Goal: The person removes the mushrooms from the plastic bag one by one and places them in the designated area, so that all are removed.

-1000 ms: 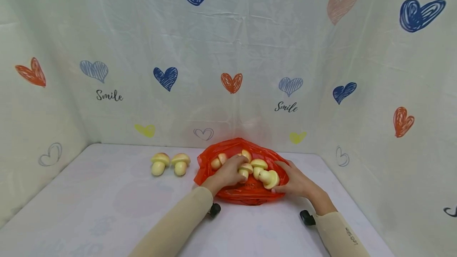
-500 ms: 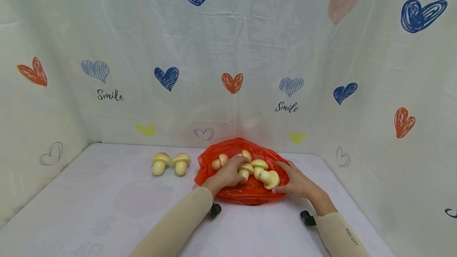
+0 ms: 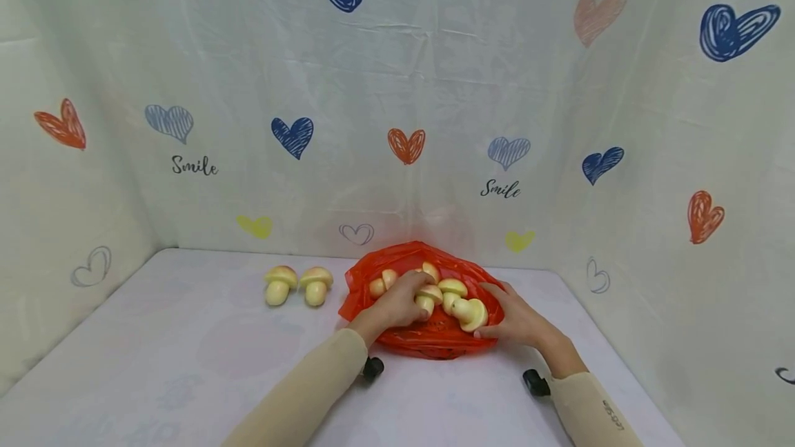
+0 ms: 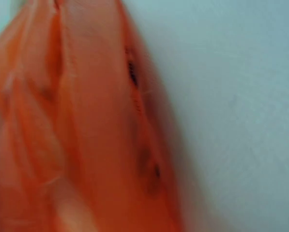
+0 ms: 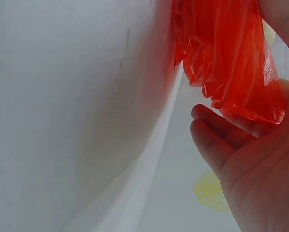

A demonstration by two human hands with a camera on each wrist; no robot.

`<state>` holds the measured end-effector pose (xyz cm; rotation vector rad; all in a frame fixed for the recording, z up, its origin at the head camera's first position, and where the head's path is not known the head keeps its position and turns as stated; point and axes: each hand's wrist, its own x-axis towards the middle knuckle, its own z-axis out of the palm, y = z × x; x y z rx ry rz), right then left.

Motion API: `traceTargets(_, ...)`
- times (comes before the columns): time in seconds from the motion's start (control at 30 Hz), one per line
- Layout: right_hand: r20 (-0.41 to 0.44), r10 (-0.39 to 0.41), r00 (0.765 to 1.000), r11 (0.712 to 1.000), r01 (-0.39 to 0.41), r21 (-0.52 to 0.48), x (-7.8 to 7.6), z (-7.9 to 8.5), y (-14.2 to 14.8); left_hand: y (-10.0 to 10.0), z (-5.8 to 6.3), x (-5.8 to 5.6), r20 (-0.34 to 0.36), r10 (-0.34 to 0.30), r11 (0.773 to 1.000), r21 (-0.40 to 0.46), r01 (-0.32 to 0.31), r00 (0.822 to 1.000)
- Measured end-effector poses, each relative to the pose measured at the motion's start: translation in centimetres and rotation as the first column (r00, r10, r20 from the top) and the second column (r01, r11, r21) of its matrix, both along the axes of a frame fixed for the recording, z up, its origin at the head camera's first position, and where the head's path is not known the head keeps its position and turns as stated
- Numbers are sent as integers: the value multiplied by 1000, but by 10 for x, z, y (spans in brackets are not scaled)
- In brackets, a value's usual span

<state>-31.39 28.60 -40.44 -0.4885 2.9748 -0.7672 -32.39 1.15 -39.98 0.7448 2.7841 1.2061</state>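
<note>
A red plastic bag lies with its mouth spread on the table, several toy-like mushrooms inside. My left hand reaches into the bag, its fingers round a mushroom with a tan cap and pale stem. Beside that one are an upright mushroom and a tipped-over mushroom. My right hand holds the bag's right edge, thumb in front and fingers behind. In the right wrist view, the right hand has the red film between thumb and fingers. The left wrist view shows only blurred bag film and tabletop.
Two mushrooms stand upright left of the bag, one mushroom at the outer side and another mushroom nearer the bag. The white table ends at a pale curtain printed with hearts. Black wrist cameras hang below both wrists.
Both hands, the bag and the mushrooms keep their places. The whole head view shifts very slightly.
</note>
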Motion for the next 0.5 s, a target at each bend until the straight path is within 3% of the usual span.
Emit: traceTargets(0.5, 5, 9, 1000, 1000, -9, 8, 0, 1, 0, -18, 30, 37, -112, -49, 998, 40, 54, 992)
